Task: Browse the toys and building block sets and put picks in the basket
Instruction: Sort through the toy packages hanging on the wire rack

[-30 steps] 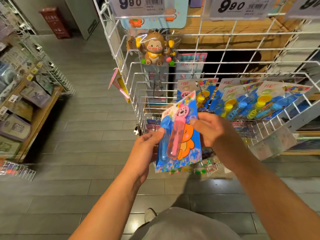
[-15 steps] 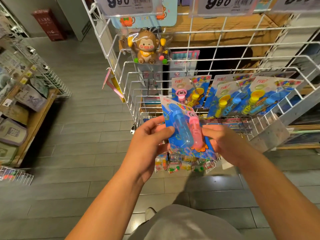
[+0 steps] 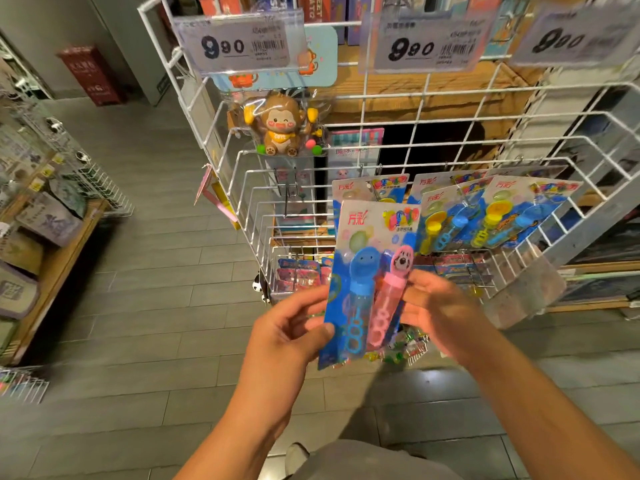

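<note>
I hold a bubble-wand toy pack (image 3: 372,268) upright in front of a white wire display rack (image 3: 349,174). The blue card carries one blue and one pink bubble tube. My left hand (image 3: 289,336) pinches the card's lower left edge with thumb on the front. My right hand (image 3: 441,311) grips its right edge, fingers curled behind it. More packs of the same kind (image 3: 485,209) hang on the rack behind. A packaged brown monkey toy (image 3: 280,128) hangs higher up. No basket is in view.
Price tags reading 9.90 (image 3: 239,45) are clipped along the rack's top. Small toy packs (image 3: 298,275) fill the rack's lower tier. A wooden shelf with boxed goods (image 3: 38,233) stands at the left across grey floor tiles. My shoe (image 3: 296,457) shows at the bottom.
The pack has been turned from tilted to upright, front side toward me, and raised slightly. Both hands shifted lower along its edges. The view moved closer to the rack.
</note>
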